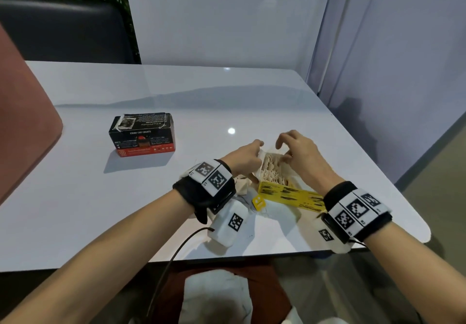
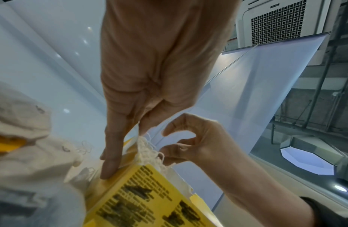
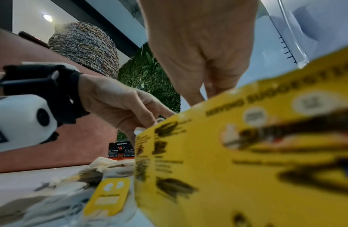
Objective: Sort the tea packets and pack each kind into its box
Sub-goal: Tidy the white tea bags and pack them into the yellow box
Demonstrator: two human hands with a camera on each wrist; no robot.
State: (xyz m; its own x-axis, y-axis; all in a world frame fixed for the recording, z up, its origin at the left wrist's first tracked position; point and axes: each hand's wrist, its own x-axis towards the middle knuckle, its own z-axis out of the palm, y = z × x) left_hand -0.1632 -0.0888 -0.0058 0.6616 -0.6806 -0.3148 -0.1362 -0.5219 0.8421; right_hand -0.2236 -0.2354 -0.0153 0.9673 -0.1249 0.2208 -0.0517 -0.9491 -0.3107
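Note:
An open yellow tea box lies near the table's front right, packed with a row of pale tea packets. My left hand pinches the box's left wall near its far corner, with the index finger laid straight down the outside. My right hand reaches over the far end, fingertips resting on the packets' strings, with nothing between thumb and index. Loose tea packets and a yellow tag lie beside the box under my left wrist. A closed black and red tea box stands apart on the left.
The glossy white table ends close behind my right wrist at a rounded corner. A pink chair back borders the left side. White partition panels stand behind and to the right.

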